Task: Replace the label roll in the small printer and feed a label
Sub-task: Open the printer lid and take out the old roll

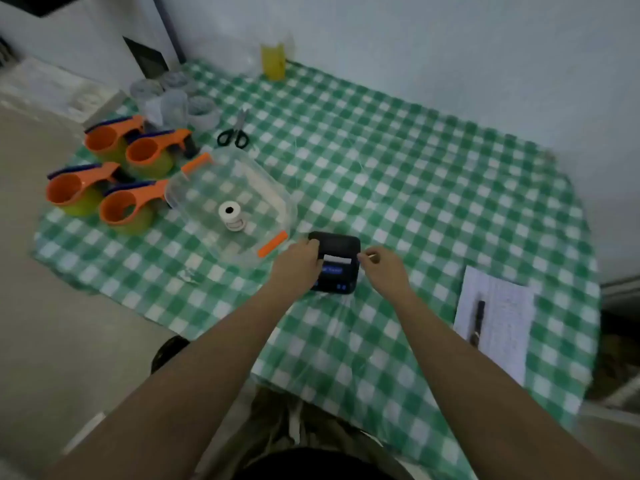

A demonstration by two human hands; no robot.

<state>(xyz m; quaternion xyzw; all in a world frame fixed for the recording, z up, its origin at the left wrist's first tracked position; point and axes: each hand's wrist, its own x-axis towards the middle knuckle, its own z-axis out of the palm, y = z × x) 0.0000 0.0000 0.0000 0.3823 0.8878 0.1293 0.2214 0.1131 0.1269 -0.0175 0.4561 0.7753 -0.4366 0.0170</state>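
Your left hand grips the small printer on the checked cloth while your right hand pinches at its edge beside the white label, so a sideways tug could tear or skew it

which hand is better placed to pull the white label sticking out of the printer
Right. The right hand sits beside the white label strip with fingers pinched, seemingly free. The left hand grips the small black label printer, steadying it.
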